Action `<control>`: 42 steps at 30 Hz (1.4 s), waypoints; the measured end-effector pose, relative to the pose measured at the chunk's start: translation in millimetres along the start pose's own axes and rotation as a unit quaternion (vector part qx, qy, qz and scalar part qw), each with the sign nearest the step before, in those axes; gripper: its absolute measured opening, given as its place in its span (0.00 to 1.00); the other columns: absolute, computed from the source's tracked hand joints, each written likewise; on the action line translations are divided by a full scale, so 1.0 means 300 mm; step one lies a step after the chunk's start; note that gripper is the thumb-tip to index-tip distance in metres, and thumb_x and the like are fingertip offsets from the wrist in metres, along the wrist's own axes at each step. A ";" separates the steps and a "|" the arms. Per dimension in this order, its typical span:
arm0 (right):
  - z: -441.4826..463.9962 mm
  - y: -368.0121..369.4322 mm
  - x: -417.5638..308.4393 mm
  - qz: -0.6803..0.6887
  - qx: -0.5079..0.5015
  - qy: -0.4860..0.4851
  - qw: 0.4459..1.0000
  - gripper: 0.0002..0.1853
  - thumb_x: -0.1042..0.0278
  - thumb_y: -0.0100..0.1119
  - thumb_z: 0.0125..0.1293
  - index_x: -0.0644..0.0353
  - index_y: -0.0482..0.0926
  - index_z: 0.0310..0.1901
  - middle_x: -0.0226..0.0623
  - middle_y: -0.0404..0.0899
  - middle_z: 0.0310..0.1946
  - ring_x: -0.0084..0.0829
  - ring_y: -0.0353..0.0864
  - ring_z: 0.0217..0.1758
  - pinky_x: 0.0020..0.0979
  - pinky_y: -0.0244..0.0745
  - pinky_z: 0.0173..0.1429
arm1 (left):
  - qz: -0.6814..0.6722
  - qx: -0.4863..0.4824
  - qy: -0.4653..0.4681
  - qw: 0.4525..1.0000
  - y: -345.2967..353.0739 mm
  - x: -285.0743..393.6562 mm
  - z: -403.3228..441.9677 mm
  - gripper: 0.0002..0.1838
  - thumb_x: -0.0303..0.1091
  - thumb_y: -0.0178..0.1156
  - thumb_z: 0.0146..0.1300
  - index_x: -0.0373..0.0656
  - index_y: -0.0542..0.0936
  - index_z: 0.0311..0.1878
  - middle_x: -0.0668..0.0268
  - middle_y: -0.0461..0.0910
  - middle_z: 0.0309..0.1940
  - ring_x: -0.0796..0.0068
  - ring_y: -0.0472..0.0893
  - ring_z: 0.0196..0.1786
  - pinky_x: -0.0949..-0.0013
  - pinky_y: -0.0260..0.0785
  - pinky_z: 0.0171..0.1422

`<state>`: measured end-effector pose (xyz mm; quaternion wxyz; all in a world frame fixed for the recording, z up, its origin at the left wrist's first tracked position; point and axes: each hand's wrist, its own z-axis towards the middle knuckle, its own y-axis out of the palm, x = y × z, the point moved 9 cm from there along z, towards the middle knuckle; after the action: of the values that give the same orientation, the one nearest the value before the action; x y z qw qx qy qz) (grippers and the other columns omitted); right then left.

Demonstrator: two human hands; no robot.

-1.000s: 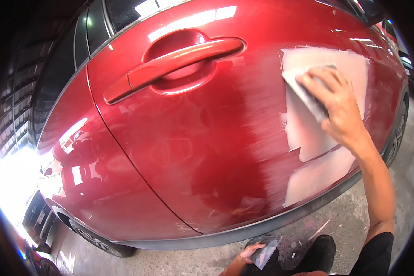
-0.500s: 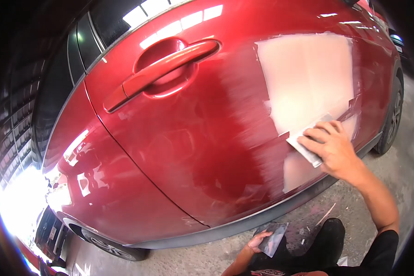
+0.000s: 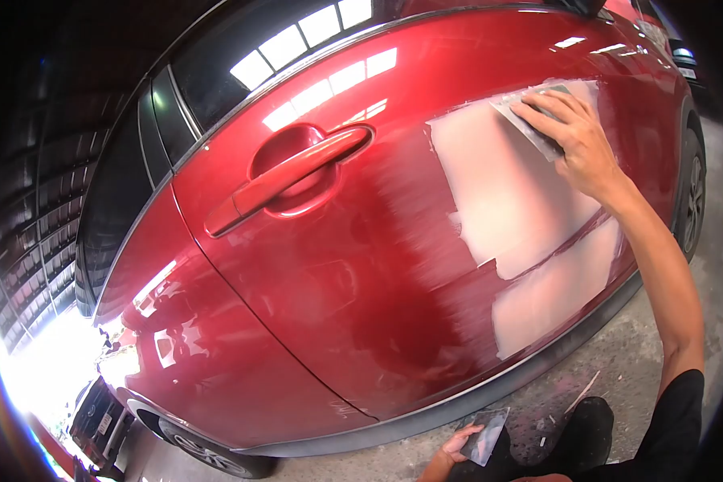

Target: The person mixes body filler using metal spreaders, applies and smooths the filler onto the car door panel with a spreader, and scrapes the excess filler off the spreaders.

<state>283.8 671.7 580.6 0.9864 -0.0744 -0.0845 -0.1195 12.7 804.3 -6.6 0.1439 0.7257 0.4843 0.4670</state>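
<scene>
My right hand [image 3: 574, 140] is closed on a flat, pale putty spreader [image 3: 506, 110]. Its blade lies against or just over the top of a pinkish-white filler patch [image 3: 490, 185] on the red car door [image 3: 321, 265]. A second, smaller filler patch [image 3: 550, 293] lies below, parted from the first by a strip of red. Scuffed, dull paint surrounds both patches. Low by my knees, my left hand [image 3: 460, 443] grips a clear, thin plate [image 3: 488, 440] with greyish smears. The fingers behind that plate are partly hidden.
The door handle [image 3: 297, 177] sticks out left of the patches. A dark sill [image 3: 426, 414] runs along the car's bottom, above the concrete floor [image 3: 618, 361]. A thin stick [image 3: 582, 392] lies there. Another dark car [image 3: 96, 418] stands at the far left.
My right hand has moved the spreader up from the lower edge of the larger patch to its top. The view has shifted slightly. My left hand still holds the plate low down.
</scene>
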 end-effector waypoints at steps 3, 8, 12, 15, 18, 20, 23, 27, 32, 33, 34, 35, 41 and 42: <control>0.018 0.026 0.002 0.019 -0.003 -0.006 1.000 0.36 0.89 0.53 0.42 0.49 0.74 0.57 0.32 0.73 0.56 0.38 0.67 0.61 0.37 0.59 0.64 | 0.011 0.000 0.008 1.000 -0.016 0.001 0.000 0.15 0.37 0.57 0.63 0.41 0.74 0.50 0.63 0.81 0.38 0.68 0.82 0.36 0.63 0.76 0.41; -0.004 0.036 0.005 0.073 -0.005 -0.018 0.997 0.32 0.85 0.55 0.41 0.52 0.77 0.53 0.35 0.74 0.53 0.39 0.69 0.58 0.37 0.61 0.60 | -0.019 0.016 -0.038 0.999 -0.036 -0.018 0.004 0.20 0.36 0.57 0.62 0.38 0.71 0.56 0.60 0.81 0.42 0.67 0.82 0.40 0.65 0.76 0.45; -0.207 0.085 -0.068 0.063 -0.010 -0.044 0.997 0.29 0.79 0.58 0.42 0.52 0.78 0.52 0.34 0.74 0.53 0.39 0.69 0.57 0.40 0.61 0.60 | -0.007 -0.005 -0.035 0.999 -0.048 -0.012 0.030 0.21 0.36 0.57 0.62 0.38 0.71 0.56 0.60 0.80 0.42 0.66 0.82 0.41 0.64 0.76 0.46; -0.354 0.110 -0.112 0.082 -0.023 -0.033 0.996 0.26 0.74 0.60 0.45 0.51 0.79 0.51 0.32 0.74 0.52 0.38 0.69 0.56 0.43 0.60 0.61 | 0.018 -0.018 -0.049 0.998 -0.078 -0.029 0.029 0.21 0.35 0.57 0.62 0.38 0.70 0.57 0.60 0.81 0.42 0.67 0.82 0.42 0.64 0.76 0.47; -0.459 0.120 -0.132 0.088 -0.036 -0.047 0.994 0.23 0.67 0.61 0.47 0.50 0.79 0.50 0.31 0.74 0.52 0.36 0.69 0.57 0.43 0.59 0.63 | 0.043 0.084 0.007 0.996 -0.126 -0.012 0.023 0.20 0.35 0.57 0.62 0.38 0.71 0.56 0.61 0.80 0.43 0.68 0.82 0.42 0.66 0.76 0.46; -0.507 0.122 -0.132 0.084 -0.044 -0.052 0.994 0.22 0.67 0.61 0.48 0.50 0.79 0.50 0.31 0.74 0.52 0.36 0.69 0.57 0.44 0.60 0.63 | 0.027 0.059 -0.025 0.998 -0.188 -0.038 0.060 0.42 0.36 0.61 0.59 0.44 0.48 0.71 0.62 0.77 0.48 0.67 0.80 0.45 0.60 0.74 0.48; -0.527 0.078 -0.130 0.077 -0.074 -0.062 0.992 0.20 0.68 0.61 0.49 0.51 0.80 0.48 0.31 0.74 0.52 0.37 0.70 0.57 0.43 0.61 0.63 | 0.029 0.012 -0.020 0.999 -0.239 -0.047 0.095 0.39 0.35 0.61 0.58 0.45 0.53 0.69 0.63 0.77 0.47 0.67 0.79 0.46 0.59 0.73 0.49; -0.403 -0.052 -0.075 0.061 -0.058 -0.032 0.996 0.24 0.75 0.60 0.47 0.53 0.78 0.51 0.35 0.74 0.52 0.39 0.69 0.57 0.40 0.61 0.61 | 0.044 0.008 0.019 0.999 -0.136 -0.023 0.052 0.36 0.36 0.61 0.59 0.45 0.56 0.67 0.63 0.77 0.47 0.68 0.80 0.45 0.60 0.73 0.49; -0.107 -0.107 -0.051 0.053 0.018 -0.019 0.998 0.31 0.86 0.54 0.44 0.55 0.76 0.55 0.36 0.73 0.53 0.42 0.67 0.58 0.37 0.62 0.59 | 0.027 0.023 0.018 0.999 -0.065 0.010 0.022 0.24 0.34 0.58 0.62 0.45 0.67 0.61 0.63 0.80 0.42 0.69 0.82 0.39 0.63 0.76 0.43; -0.073 -0.093 -0.057 0.056 0.022 -0.020 0.998 0.31 0.86 0.54 0.44 0.55 0.76 0.55 0.36 0.73 0.53 0.42 0.67 0.58 0.37 0.62 0.59 | 0.032 0.016 0.005 0.999 -0.042 0.008 0.006 0.21 0.34 0.58 0.62 0.44 0.69 0.59 0.63 0.80 0.40 0.69 0.82 0.38 0.63 0.76 0.42; -0.043 -0.075 -0.060 0.059 0.032 -0.016 0.998 0.32 0.87 0.52 0.43 0.54 0.76 0.55 0.36 0.73 0.53 0.41 0.67 0.58 0.38 0.62 0.59 | 0.035 -0.021 0.006 0.999 -0.023 0.011 0.005 0.21 0.34 0.56 0.63 0.40 0.68 0.59 0.61 0.80 0.45 0.68 0.82 0.41 0.65 0.76 0.45; -0.017 -0.056 -0.059 0.062 0.039 -0.013 0.997 0.33 0.88 0.51 0.43 0.53 0.75 0.55 0.35 0.73 0.54 0.40 0.67 0.58 0.38 0.62 0.59 | 0.035 -0.021 0.007 0.999 -0.023 0.012 0.009 0.21 0.34 0.56 0.63 0.40 0.68 0.59 0.61 0.80 0.45 0.68 0.82 0.41 0.65 0.76 0.45; 0.011 0.061 -0.046 0.097 0.015 0.010 0.995 0.36 0.88 0.53 0.40 0.52 0.75 0.56 0.32 0.71 0.55 0.40 0.66 0.60 0.37 0.60 0.62 | 0.003 -0.023 -0.010 1.000 -0.069 -0.024 0.023 0.20 0.34 0.54 0.64 0.37 0.70 0.58 0.56 0.79 0.46 0.65 0.82 0.42 0.66 0.76 0.47; 0.004 0.069 -0.050 0.089 0.019 0.004 0.996 0.35 0.87 0.55 0.39 0.52 0.75 0.55 0.33 0.72 0.54 0.40 0.66 0.59 0.37 0.60 0.61 | -0.007 -0.016 -0.005 1.000 -0.074 -0.024 0.028 0.20 0.33 0.54 0.64 0.36 0.70 0.58 0.55 0.79 0.46 0.64 0.82 0.43 0.66 0.76 0.48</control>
<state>274.5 695.0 576.4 0.9947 -0.0623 -0.0761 -0.0296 6.3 811.1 -29.6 0.1611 0.7222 0.4816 0.4696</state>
